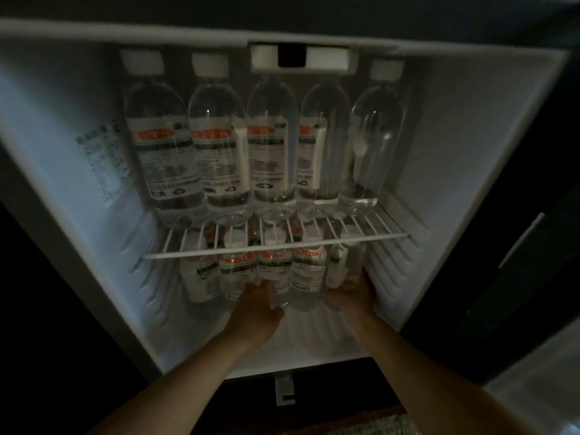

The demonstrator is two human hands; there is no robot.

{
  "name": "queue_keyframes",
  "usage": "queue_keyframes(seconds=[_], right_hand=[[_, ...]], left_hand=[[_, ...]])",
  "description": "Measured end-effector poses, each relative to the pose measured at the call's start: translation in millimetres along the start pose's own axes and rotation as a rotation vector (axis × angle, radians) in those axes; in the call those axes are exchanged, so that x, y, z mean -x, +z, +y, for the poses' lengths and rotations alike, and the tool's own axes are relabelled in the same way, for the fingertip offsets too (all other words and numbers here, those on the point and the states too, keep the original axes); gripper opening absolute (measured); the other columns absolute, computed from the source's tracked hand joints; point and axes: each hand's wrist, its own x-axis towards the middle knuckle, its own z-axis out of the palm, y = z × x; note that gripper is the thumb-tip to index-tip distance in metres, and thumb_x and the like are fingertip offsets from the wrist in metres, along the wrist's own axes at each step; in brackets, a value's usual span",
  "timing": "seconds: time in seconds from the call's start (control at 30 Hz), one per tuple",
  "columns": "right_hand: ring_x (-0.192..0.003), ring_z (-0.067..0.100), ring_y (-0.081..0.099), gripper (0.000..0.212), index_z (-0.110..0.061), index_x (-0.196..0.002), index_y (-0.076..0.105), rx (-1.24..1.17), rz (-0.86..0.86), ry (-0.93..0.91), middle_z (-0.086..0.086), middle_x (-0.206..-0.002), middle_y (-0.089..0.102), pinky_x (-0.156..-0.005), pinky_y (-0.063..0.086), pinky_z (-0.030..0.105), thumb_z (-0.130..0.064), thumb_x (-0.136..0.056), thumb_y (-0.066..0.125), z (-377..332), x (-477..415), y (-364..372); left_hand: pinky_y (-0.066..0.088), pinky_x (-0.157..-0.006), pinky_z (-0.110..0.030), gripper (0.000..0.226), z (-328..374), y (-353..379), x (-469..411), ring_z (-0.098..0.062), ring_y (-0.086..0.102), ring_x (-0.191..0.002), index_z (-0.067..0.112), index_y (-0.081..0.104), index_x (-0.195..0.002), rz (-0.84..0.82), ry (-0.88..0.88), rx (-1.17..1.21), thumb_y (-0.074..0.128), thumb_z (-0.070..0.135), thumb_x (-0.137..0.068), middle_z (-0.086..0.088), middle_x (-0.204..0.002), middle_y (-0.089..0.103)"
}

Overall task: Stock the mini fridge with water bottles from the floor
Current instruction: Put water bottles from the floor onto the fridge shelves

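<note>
Below the wire shelf [345, 239], lower centre of frame, the left hand [255, 309] grips the middle bottle [273, 268] at its base. Just right, the right hand [353, 296] holds the end bottle [340, 265] low down.

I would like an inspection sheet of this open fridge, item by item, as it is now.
Surface: wire shelf level; white fridge floor below.
Job's things: five upper bottles upright on the shelf; lower bottles upright in a row beneath it.
Clutter: nothing seen.
Hands: left hand at the base of the middle lower bottles; right hand at the rightmost one; grip too blurred to tell.
Cables: nothing seen.
Surroundings: printed sticker on the left inner wall; dark room.
</note>
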Motion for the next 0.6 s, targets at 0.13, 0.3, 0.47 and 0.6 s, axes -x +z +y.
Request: queue_keyframes(seconds=[0.13, 0.3, 0.47, 0.6], right_hand=[[-0.099, 0.027, 0.065, 0.09, 0.0, -0.113, 0.062, -0.069, -0.111, -0.048, 0.011, -0.104, 0.067, -0.067, 0.055, 0.032, -0.026, -0.029, 0.079, 2, 1, 1], [-0.092, 0.017, 0.067, 0.074, 0.001, -0.114, 0.059, -0.054, -0.204, -0.055, 0.004, -0.094, 0.07, -0.066, 0.053, 0.026, -0.01, -0.044, 0.08, -4, 9, -8], [-0.128, 0.036, 0.045, 0.04, 0.004, -0.135, 0.038, 0.206, -0.07, -0.003, 0.02, -0.129, 0.05, -0.085, 0.05, 0.024, 0.003, -0.095, 0.038, -6, 35, -4], [-0.122, 0.024, 0.047, 0.061, -0.015, -0.145, 0.02, 0.427, -0.128, 0.003, 0.01, -0.143, 0.04, -0.1, 0.045, 0.032, 0.002, -0.09, 0.04, -19, 97, -33]], left_hand=[[0.036, -0.101, -0.024, 0.042, -2, 4, -4, -0.028, 0.039, -0.131, 0.011, 0.039, -0.134, -0.027, -0.028, 0.021, 0.046, 0.013, -0.093, -0.016, -0.14, 0.035], [0.034, -0.102, -0.024, 0.042, -2, 5, -3, -0.027, 0.037, -0.133, 0.009, 0.038, -0.135, -0.016, -0.045, 0.064, 0.043, 0.008, -0.093, -0.016, -0.142, 0.037], [0.041, -0.097, -0.027, 0.05, -5, 5, 13, -0.028, 0.041, -0.132, 0.009, 0.033, -0.141, -0.013, -0.053, 0.114, 0.04, 0.002, -0.092, -0.013, -0.148, 0.036], [0.042, -0.093, -0.03, 0.046, 1, -9, 42, -0.029, 0.047, -0.126, 0.004, 0.04, -0.135, 0.007, -0.068, 0.165, 0.041, -0.003, -0.089, -0.014, -0.14, 0.045]])
